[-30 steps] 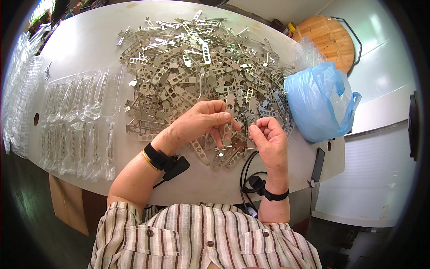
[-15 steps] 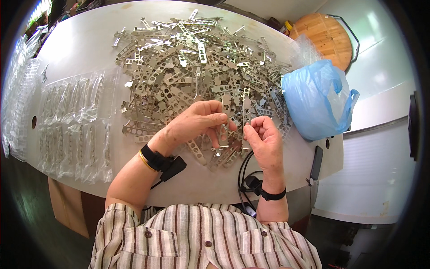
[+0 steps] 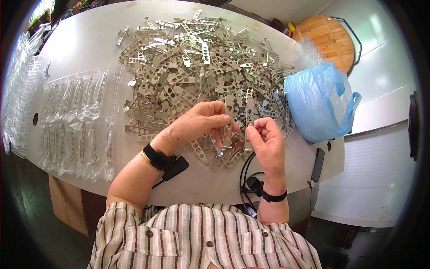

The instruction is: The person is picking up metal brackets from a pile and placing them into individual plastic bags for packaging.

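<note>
A large heap of slotted metal brackets [image 3: 174, 76], flat strips with round holes, covers the middle of the white table. Over its near edge, my left hand [image 3: 204, 120] pinches one metal bracket [image 3: 229, 106] between thumb and fingers, holding it upright. Close beside it on the right, my right hand [image 3: 267, 138] grips a second metal bracket [image 3: 250, 107] by its lower end, thumb against the curled fingers. The two strips stand nearly parallel with a small gap between them. Their lower parts are partly covered by my fingers.
Left of the heap lie clear plastic trays [image 3: 117, 89] with wrapped brackets; a stack of clear trays [image 3: 19, 103] rises at the far left. A blue plastic bag [image 3: 313, 101] sits at the right, near a dark phone-like object [image 3: 317, 165]. Black cable [image 3: 244, 181] loops by my right wrist.
The whole scene sits slightly further right in the picture. Both hands keep nearly the same pose, each still holding its metal bracket.
</note>
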{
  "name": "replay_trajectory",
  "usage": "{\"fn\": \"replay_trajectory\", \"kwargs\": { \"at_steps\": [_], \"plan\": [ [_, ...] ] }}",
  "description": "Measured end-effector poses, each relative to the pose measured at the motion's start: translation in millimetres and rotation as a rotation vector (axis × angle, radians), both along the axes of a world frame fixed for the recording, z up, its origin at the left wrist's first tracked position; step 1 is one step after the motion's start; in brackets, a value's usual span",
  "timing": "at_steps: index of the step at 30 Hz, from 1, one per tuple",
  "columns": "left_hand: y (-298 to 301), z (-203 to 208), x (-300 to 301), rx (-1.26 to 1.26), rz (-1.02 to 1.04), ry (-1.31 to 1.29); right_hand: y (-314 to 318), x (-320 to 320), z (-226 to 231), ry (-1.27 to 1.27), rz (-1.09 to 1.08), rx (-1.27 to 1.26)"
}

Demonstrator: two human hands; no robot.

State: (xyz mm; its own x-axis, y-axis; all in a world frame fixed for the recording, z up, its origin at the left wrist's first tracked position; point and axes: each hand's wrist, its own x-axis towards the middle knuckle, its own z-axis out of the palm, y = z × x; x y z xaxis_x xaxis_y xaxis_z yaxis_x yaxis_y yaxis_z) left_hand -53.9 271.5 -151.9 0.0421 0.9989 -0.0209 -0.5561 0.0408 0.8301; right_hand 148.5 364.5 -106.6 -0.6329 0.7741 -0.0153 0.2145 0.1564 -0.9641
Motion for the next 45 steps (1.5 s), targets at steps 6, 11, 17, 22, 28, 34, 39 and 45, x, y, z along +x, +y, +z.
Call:
{"fn": "replay_trajectory", "kwargs": {
  "at_steps": [6, 11, 17, 22, 28, 34, 39, 45],
  "plan": [
    [0.3, -3.1, 1.2, -0.012, 0.005, 0.007, -1.4, -1.1, -0.9, 0.034, -0.024, 0.022],
    [1.0, -4.9, 1.9, -0.009, 0.016, 0.001, -2.2, -2.4, -1.4, 0.021, -0.035, 0.086],
    [0.2, -2.3, 2.6, -0.008, 0.021, -0.009, -2.0, -2.3, -2.5, 0.011, -0.037, 0.107],
    [-0.2, -1.2, 2.3, -0.01, 0.019, 0.002, -3.5, -3.8, -1.4, 0.002, -0.033, 0.08],
    [0.5, -4.0, 1.8, -0.013, 0.012, 0.016, -2.8, -2.5, -3.2, -0.005, -0.027, 0.072],
    [0.0, -4.7, 2.0, -0.009, 0.005, 0.014, -3.1, -2.4, -4.3, 0.002, -0.02, 0.057],
    [0.2, -3.5, 3.2, 0.001, 0.019, 0.011, -2.8, -2.0, -9.0, -0.001, -0.007, 0.065],
    [-1.3, -4.1, 4.7, -0.001, 0.014, 0.014, -10.1, -6.8, -12.4, -0.038, 0.051, -0.013]
  ]
}}
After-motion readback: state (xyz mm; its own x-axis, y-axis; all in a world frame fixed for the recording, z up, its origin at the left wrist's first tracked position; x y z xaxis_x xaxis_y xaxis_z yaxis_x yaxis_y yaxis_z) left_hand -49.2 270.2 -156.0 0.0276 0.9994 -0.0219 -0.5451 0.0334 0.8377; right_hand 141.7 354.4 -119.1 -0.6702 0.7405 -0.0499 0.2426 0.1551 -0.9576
